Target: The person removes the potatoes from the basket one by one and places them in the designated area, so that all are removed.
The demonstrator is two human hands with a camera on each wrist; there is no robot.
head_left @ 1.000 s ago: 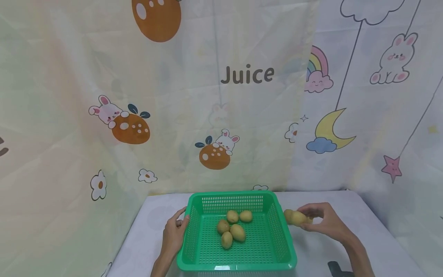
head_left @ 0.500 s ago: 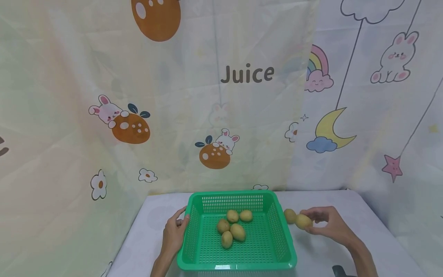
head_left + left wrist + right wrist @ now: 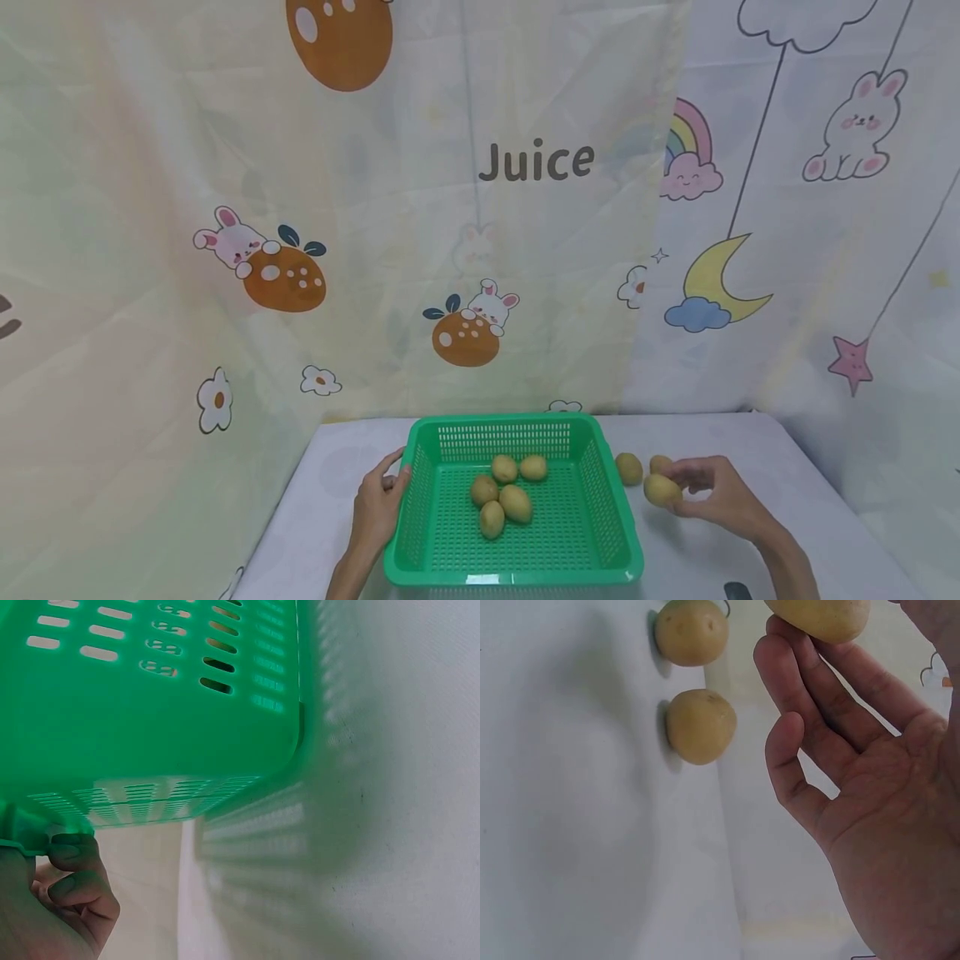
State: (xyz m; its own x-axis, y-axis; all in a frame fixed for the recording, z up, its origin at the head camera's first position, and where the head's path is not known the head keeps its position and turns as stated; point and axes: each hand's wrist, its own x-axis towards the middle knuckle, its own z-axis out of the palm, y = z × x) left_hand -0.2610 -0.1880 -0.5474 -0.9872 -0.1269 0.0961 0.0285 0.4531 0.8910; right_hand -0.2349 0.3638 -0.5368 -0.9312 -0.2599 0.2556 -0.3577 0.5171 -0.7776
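My left hand (image 3: 377, 504) grips the left rim of a green plastic basket (image 3: 513, 579), and in the left wrist view its fingers (image 3: 82, 889) curl under that rim. Several yellow-brown potatoes lie in the middle of the basket, among them a larger potato (image 3: 515, 504). To the right of the basket, my right hand (image 3: 716, 493) pinches a potato (image 3: 663, 491) between thumb and fingers, above the table. The right wrist view shows this held potato (image 3: 825, 616) only in part, at the top edge.
Two loose potatoes stay on the white-covered table (image 3: 750, 450): one potato (image 3: 628, 468) close to the basket's right wall, another potato (image 3: 660, 464) behind the held one. A dark object (image 3: 737, 591) shows beside the right forearm. A printed curtain (image 3: 480, 250) hangs behind the table.
My right hand has drawn the potato rightward and nearer to me, away from the basket's side. A loose potato behind it now shows more plainly. My left hand and the basket have stayed put.
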